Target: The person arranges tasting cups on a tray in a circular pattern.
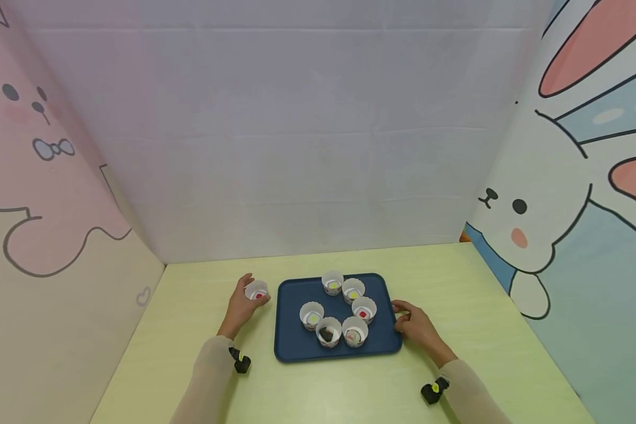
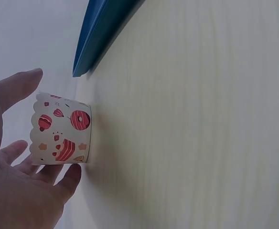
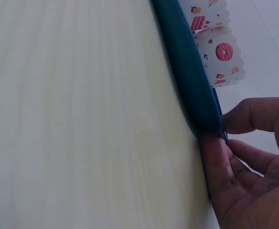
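Observation:
My left hand (image 1: 239, 306) is around a paper baking cup (image 1: 256, 290) with a scalloped rim and a small red piece inside. In the left wrist view, this cup (image 2: 60, 129) shows printed red sweets and stands on the table; the thumb (image 2: 22, 86) is spread apart from it, while the fingertips are close beside its lower side. At the blue tray's (image 1: 291, 347) right edge, my right hand (image 1: 418, 328) holds the rim. The right wrist view has the thumb (image 3: 242, 117) on top of the tray rim (image 3: 197, 90) and a finger against its outer side.
Several similar cups stand on the tray: one with a dark piece (image 1: 328, 332), one with a pale pinkish piece (image 1: 354, 331), one with a red piece (image 1: 364, 310), others with yellow or greenish pieces. A light wood-grain table (image 1: 307, 394) lies beneath, bounded by a white back wall (image 1: 297, 147) and cartoon-printed side walls.

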Demonstrator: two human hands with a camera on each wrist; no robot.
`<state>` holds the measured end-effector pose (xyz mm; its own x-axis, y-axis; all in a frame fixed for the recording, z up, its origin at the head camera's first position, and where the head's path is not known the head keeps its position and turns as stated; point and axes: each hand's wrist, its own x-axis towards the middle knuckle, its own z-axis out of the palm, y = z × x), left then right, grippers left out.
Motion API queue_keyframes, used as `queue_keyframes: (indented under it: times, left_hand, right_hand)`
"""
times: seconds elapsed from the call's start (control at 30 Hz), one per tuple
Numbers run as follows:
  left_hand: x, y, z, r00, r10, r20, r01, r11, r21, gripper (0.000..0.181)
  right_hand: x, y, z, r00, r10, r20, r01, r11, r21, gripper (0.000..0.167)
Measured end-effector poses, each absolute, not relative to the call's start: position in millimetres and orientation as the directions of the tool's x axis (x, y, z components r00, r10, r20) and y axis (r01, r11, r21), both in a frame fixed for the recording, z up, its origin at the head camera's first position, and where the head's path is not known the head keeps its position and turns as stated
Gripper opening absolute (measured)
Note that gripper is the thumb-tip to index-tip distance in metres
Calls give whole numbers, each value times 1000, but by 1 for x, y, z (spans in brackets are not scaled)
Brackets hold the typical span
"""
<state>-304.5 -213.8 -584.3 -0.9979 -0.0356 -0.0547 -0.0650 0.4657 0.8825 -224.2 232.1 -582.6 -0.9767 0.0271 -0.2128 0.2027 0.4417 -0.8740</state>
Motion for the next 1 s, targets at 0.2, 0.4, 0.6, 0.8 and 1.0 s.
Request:
queue_keyframes:
  times: [0.2,0.4,0.6,0.8,1.0]
  left_hand:
    - [-305,-212,-584,-997,-38,-67,-77,485,871,87]
    - [-305,-210,-585,-994,-50,-93,-106,500,859,85]
    - [-304,-211,-586,-994,-54,-94,-108,510,853,82]
    - [-303,-212,-590,-996,-58,-69,-89,514,853,75]
    - [-300,-213,-590,-997,-63,-48,-75,533,843,68]
  right_hand:
    - [-224,231,-582,-978,21,-208,195,456,-868,65]
    - [-223,232,-582,-977,20,-211,198,453,-869,64]
    - [-224,232,-582,-975,28,-220,209,445,-870,64]
    - [-224,231,-581,-975,28,-219,208,448,-870,64]
    - [-223,231,-580,-976,19,-215,201,444,-873,64]
